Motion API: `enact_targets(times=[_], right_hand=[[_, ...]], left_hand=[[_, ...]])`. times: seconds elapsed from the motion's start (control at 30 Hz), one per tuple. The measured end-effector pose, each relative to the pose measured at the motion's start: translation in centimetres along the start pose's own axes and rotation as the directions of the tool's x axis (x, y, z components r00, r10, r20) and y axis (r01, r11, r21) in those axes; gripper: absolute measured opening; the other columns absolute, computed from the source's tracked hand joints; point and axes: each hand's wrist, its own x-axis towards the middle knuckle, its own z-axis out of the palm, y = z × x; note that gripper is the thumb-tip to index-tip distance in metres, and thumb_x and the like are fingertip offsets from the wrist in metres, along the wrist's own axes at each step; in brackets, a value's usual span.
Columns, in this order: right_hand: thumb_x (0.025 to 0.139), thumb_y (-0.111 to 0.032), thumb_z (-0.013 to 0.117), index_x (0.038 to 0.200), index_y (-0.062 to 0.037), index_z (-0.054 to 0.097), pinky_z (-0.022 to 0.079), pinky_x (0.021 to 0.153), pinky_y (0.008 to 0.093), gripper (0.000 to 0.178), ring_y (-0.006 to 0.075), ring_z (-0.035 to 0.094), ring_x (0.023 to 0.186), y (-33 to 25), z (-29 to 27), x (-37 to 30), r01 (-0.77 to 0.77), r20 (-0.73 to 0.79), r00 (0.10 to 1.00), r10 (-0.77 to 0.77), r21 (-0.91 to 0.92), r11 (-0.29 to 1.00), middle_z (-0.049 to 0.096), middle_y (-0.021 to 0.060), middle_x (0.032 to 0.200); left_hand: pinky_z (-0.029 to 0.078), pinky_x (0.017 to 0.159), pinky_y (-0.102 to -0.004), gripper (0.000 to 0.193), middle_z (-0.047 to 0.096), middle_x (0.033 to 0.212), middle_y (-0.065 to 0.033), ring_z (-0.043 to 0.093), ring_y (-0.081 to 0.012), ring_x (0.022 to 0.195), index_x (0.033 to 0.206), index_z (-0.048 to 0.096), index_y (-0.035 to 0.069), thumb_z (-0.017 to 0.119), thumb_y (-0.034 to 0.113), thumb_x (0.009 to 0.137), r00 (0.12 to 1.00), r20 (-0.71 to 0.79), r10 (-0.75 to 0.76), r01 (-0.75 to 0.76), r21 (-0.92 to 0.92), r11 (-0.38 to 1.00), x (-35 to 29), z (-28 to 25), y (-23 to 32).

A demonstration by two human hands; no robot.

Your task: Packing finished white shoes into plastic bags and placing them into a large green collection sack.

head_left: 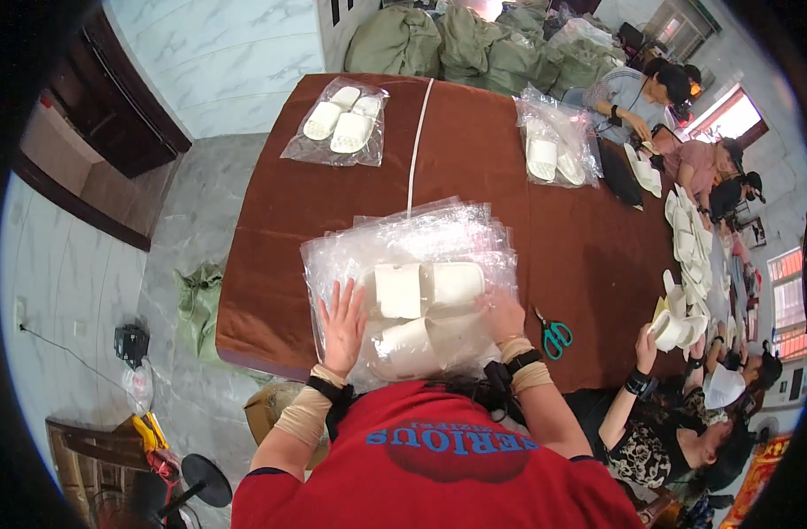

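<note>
A pair of white slide slippers [457,284] lies in a clear plastic bag, on top of a stack of clear plastic bags [439,231] in front of me on the brown-covered table. The two slippers lie side by side, one nearer my body and partly veiled by the film. My left hand [341,324] rests flat on the bag at its left side, fingers spread, gripping nothing. At the right end of the slippers, my right hand [502,316] touches the bag; its fingers are blurred and partly under shiny film, so their grip is unclear.
Green-handled scissors [555,335] lie right of the stack. Bagged white slippers [351,130] sit at the far left, another bagged pair [555,159] at the far right. Loose slippers [686,238] line the right side, where several people work; one holds white slippers [677,324].
</note>
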Motion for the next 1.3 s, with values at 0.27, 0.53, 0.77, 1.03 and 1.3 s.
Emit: enact_targets(times=[0.27, 0.53, 0.77, 1.03, 1.3], right_hand=[[0.087, -0.042, 0.063, 0.129, -0.0135, 0.056, 0.027, 0.116, 0.0483, 0.051, 0.0380, 0.039, 0.136, -2.4, 0.3, 1.1, 0.841, 0.208, 0.522, -0.827, 0.037, 0.540, 0.049, 0.0170, 0.140], [0.078, -0.027, 0.064, 0.113, -0.0130, 0.063, 0.019, 0.118, 0.0544, 0.038, 0.0373, 0.033, 0.140, -4.1, 6.3, 3.5, 0.853, 0.346, 0.508, -0.789, -0.071, 0.518, 0.049, 0.0183, 0.138], [0.081, -0.019, 0.062, 0.120, -0.0126, 0.059, 0.022, 0.116, 0.0558, 0.040, 0.0286, 0.034, 0.141, 1.1, 0.9, 2.9, 0.727, 0.266, 0.681, -0.682, -0.135, 0.673, 0.049, 0.0111, 0.142], [0.080, -0.009, 0.059, 0.125, -0.0158, 0.060, 0.026, 0.113, 0.0576, 0.046, 0.0317, 0.043, 0.134, 13.6, -9.4, 3.4, 0.272, 0.035, 0.960, -0.277, -0.348, 0.897, 0.054, 0.0060, 0.138], [0.080, -0.008, 0.060, 0.107, -0.0076, 0.068, 0.046, 0.097, 0.0441, 0.028, 0.0364, 0.054, 0.117, 21.4, -17.7, 9.2, -0.279, -0.443, 0.885, 0.145, -0.254, 0.926, 0.062, 0.0123, 0.121]], left_hand=[[0.002, 0.119, -0.0556, 0.074, 0.017, 0.161, -0.0139, 0.010, -0.0307, 0.150, 0.154, 0.021, 0.007, 0.057, 0.026, 0.091, 0.998, 0.022, -0.056, 0.058, -0.105, 0.993, -1.3, 3.9, -2.4], [0.005, 0.119, -0.0552, 0.075, 0.021, 0.160, -0.0130, 0.013, -0.0304, 0.149, 0.153, 0.020, 0.004, 0.053, 0.036, 0.093, 0.999, 0.023, -0.044, 0.046, -0.134, 0.990, -1.0, 3.9, -2.6], [0.007, 0.118, -0.0566, 0.067, 0.024, 0.160, -0.0051, 0.015, -0.0310, 0.149, 0.152, 0.029, 0.014, 0.052, 0.037, 0.095, 0.987, 0.127, -0.093, 0.065, 0.209, 0.976, -0.5, 4.1, -1.3], [0.007, 0.117, -0.0575, 0.061, 0.025, 0.159, -0.0121, 0.017, -0.0332, 0.148, 0.150, 0.033, 0.009, 0.050, 0.028, 0.094, 0.993, 0.047, -0.106, 0.101, 0.099, 0.990, -1.4, 4.4, -2.1], [0.006, 0.117, -0.0584, 0.056, 0.026, 0.158, -0.0149, 0.018, -0.0350, 0.148, 0.146, 0.040, 0.010, 0.049, 0.027, 0.094, 0.994, 0.065, -0.087, 0.080, 0.103, 0.991, -0.3, 4.2, -0.9]])
